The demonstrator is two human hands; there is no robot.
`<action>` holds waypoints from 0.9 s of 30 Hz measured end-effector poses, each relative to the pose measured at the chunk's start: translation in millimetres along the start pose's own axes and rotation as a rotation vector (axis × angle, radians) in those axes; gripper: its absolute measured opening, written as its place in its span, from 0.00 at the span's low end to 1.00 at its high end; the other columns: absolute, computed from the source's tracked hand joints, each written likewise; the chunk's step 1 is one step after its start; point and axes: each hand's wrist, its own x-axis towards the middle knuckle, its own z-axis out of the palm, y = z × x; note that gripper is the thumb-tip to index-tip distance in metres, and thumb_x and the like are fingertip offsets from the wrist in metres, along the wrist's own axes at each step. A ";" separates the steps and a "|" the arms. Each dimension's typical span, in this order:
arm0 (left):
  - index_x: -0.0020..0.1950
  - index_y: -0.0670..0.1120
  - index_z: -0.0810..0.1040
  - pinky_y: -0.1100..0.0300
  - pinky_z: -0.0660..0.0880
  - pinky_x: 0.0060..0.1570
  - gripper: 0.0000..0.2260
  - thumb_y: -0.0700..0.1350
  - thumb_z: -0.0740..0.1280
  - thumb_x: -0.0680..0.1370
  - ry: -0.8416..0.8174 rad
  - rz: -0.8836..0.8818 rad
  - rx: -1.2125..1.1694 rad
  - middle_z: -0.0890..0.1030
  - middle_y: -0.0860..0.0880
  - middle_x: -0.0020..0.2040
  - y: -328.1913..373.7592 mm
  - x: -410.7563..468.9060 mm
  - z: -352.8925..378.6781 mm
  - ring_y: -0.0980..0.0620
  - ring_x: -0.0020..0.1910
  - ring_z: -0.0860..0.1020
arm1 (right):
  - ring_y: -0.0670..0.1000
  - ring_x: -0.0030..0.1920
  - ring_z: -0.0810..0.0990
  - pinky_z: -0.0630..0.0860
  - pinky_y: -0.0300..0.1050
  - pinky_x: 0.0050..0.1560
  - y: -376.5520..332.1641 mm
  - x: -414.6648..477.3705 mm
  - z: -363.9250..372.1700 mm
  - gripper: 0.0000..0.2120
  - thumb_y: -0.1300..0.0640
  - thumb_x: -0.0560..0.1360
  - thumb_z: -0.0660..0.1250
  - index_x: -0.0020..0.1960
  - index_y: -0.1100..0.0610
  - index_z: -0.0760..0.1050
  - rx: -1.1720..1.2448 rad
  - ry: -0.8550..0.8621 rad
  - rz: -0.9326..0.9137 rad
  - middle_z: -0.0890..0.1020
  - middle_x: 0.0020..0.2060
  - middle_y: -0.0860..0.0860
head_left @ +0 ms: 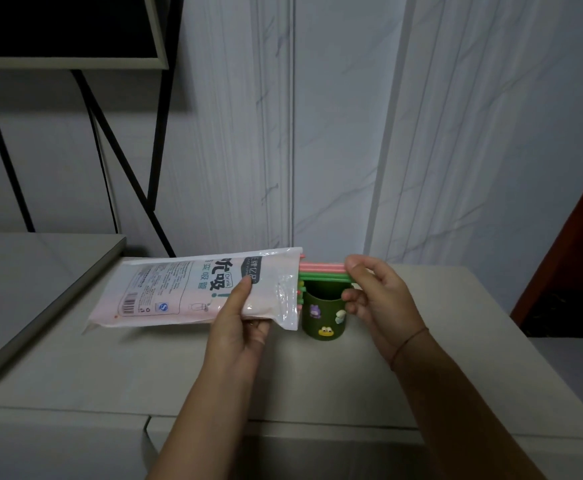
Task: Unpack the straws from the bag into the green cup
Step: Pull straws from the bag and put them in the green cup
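A white and pink plastic bag of straws [186, 292] lies level in the air over the table, its open end to the right. My left hand [238, 323] grips it from below near that end, thumb on top. Pink and green straws [321, 271] stick out of the opening, lying horizontal. My right hand [376, 296] pinches their free ends between thumb and fingers. The dark green cup [323, 318] with small cartoon stickers stands upright on the table just below the straws, between my hands.
The cup stands on a pale grey table [110, 368]. A second grey surface [23, 271] lies to the left, with a black metal frame [117, 161] behind it. A marbled white wall is at the back, a dark red door [581, 258] at the right.
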 end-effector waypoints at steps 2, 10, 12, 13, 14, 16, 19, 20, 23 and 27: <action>0.60 0.46 0.77 0.44 0.78 0.51 0.17 0.34 0.68 0.73 -0.004 -0.001 0.013 0.86 0.47 0.47 -2.7 -0.9 -0.2 0.51 0.45 0.85 | 0.47 0.30 0.75 0.73 0.41 0.31 4.3 -0.6 3.6 0.04 0.58 0.74 0.67 0.49 0.56 0.77 -0.030 -0.011 -0.012 0.79 0.35 0.52; 0.63 0.46 0.74 0.39 0.73 0.60 0.18 0.37 0.69 0.74 0.007 0.024 -0.098 0.85 0.45 0.53 10.0 7.2 -7.0 0.47 0.55 0.82 | 0.44 0.26 0.76 0.76 0.34 0.30 -8.8 0.7 -9.9 0.04 0.66 0.74 0.66 0.43 0.61 0.79 0.029 -0.024 -0.054 0.78 0.25 0.50; 0.59 0.47 0.75 0.38 0.72 0.60 0.15 0.37 0.69 0.74 0.014 0.031 -0.111 0.85 0.45 0.52 13.7 10.9 -9.8 0.46 0.56 0.81 | 0.44 0.26 0.75 0.75 0.34 0.29 -14.6 1.7 -17.8 0.04 0.68 0.74 0.65 0.43 0.63 0.78 0.067 -0.032 -0.050 0.77 0.26 0.51; 0.57 0.47 0.75 0.38 0.72 0.60 0.13 0.36 0.69 0.74 0.023 0.033 -0.115 0.85 0.45 0.52 14.7 11.7 -10.6 0.46 0.56 0.81 | 0.44 0.26 0.75 0.75 0.34 0.29 -16.4 2.2 -20.5 0.05 0.68 0.74 0.64 0.43 0.63 0.78 0.087 -0.038 -0.039 0.76 0.26 0.52; 0.55 0.47 0.75 0.38 0.72 0.61 0.12 0.36 0.68 0.74 0.035 0.033 -0.114 0.85 0.45 0.52 14.9 12.7 -11.5 0.45 0.56 0.82 | 0.44 0.26 0.74 0.74 0.33 0.29 -17.2 2.6 -21.9 0.05 0.68 0.75 0.63 0.44 0.64 0.77 0.114 -0.045 -0.020 0.76 0.27 0.52; 0.55 0.47 0.76 0.39 0.72 0.61 0.12 0.35 0.68 0.74 0.049 0.033 -0.105 0.85 0.45 0.52 13.6 13.2 -12.6 0.45 0.56 0.81 | 0.43 0.26 0.74 0.73 0.33 0.27 -15.1 4.0 -20.2 0.04 0.67 0.75 0.62 0.44 0.64 0.76 0.209 -0.056 0.034 0.75 0.29 0.52; 0.59 0.47 0.75 0.40 0.72 0.61 0.16 0.34 0.68 0.74 0.045 0.036 -0.086 0.84 0.44 0.53 8.4 10.4 -10.9 0.45 0.55 0.82 | 0.43 0.27 0.73 0.70 0.32 0.26 -7.3 5.0 -8.6 0.05 0.66 0.75 0.62 0.44 0.64 0.75 0.405 -0.090 0.106 0.74 0.34 0.52; 0.62 0.46 0.74 0.41 0.73 0.61 0.18 0.34 0.68 0.74 0.046 0.038 -0.076 0.84 0.45 0.53 5.8 9.0 -9.3 0.45 0.54 0.82 | 0.43 0.28 0.73 0.70 0.32 0.27 -3.9 4.6 -3.3 0.05 0.66 0.75 0.62 0.44 0.64 0.76 0.448 -0.103 0.123 0.74 0.35 0.52; 0.62 0.46 0.75 0.41 0.73 0.61 0.18 0.34 0.68 0.73 0.030 0.034 -0.026 0.85 0.45 0.50 -2.9 5.4 -5.6 0.47 0.53 0.82 | 0.44 0.31 0.73 0.73 0.33 0.31 7.1 0.8 13.6 0.05 0.66 0.75 0.63 0.47 0.64 0.77 0.444 -0.122 0.137 0.75 0.35 0.52; 0.57 0.47 0.76 0.40 0.73 0.61 0.15 0.33 0.68 0.73 0.028 0.018 -0.012 0.85 0.45 0.51 -7.5 3.7 -4.8 0.45 0.55 0.81 | 0.45 0.32 0.73 0.73 0.33 0.31 12.5 -0.5 22.3 0.04 0.66 0.74 0.65 0.46 0.66 0.78 0.392 -0.027 0.100 0.75 0.35 0.54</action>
